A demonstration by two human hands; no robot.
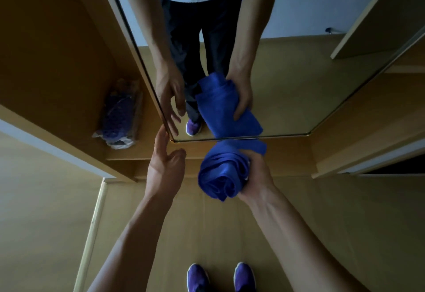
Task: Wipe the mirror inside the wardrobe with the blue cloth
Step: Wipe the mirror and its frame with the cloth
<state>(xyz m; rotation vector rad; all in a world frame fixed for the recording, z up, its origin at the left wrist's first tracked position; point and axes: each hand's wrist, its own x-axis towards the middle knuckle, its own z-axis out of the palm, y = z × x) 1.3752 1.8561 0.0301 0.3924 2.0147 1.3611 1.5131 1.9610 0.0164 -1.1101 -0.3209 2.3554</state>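
Observation:
The tall mirror (pixel 287 80) stands inside the wooden wardrobe and reflects my legs, arms and the cloth. My right hand (pixel 257 176) grips the bunched blue cloth (pixel 224 172); the cloth's far end touches the mirror's bottom edge. My left hand (pixel 164 163) is open, its fingers straight, with the fingertips at the mirror's lower left corner. It holds nothing.
A clear bag with purple contents (pixel 119 117) lies on the wardrobe floor left of the mirror. A wardrobe side panel (pixel 57 61) rises at the left and an open door panel (pixel 372 15) at the right. My purple shoes (pixel 220 278) stand on the wooden floor below.

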